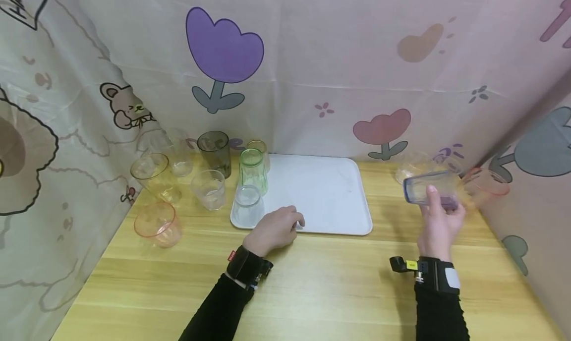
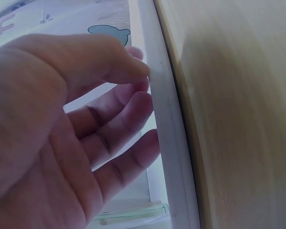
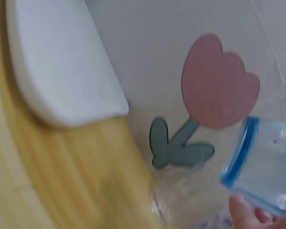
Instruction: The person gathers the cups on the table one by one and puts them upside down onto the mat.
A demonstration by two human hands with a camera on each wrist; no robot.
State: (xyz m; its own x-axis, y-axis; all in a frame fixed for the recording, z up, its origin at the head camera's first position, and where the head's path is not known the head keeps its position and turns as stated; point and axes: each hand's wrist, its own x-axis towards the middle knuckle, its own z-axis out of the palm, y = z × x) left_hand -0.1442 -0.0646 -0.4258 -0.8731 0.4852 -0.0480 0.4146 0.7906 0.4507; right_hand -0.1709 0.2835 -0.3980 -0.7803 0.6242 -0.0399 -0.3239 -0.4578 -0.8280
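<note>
Head view, with both wrist views. The right hand (image 1: 439, 222) grips a blue-tinted plastic cup (image 1: 430, 188), fingers and thumb curled round its wall. The cup is tipped onto its side in the air, mouth toward the tray, above the right part of the wooden table (image 1: 312, 286) near its back right corner. The right wrist view shows the blue rim (image 3: 238, 152) and a fingertip on the wall below it.

The left hand (image 1: 276, 228) rests on the near edge of the white tray (image 1: 321, 192), fingers loosely bent and holding nothing. In the left wrist view the fingertips (image 2: 138, 102) lie against the raised tray rim (image 2: 164, 119).

At the tray's left edge stand a green cup (image 1: 253, 171), rim down, and a small clear cup (image 1: 247, 202) in front of it. On the table to the left of the tray stand a dark smoky cup (image 1: 215, 152), a yellow-tinted cup (image 1: 153, 175), an orange-tinted cup (image 1: 158, 224) and a clear ribbed cup (image 1: 208, 188). Further cups stand at the back right corner, too blurred to describe. A printed cloth backdrop (image 1: 312, 58) encloses the table.

Judgement: the step in hand appears to be carrying the blue cup toward the tray. It is best done with the grip kept on the wall, not the rim. The cup should be turned fully before it is lowered on bare tray surface, apart from the two cups already there. The left hand should steady the tray edge.
</note>
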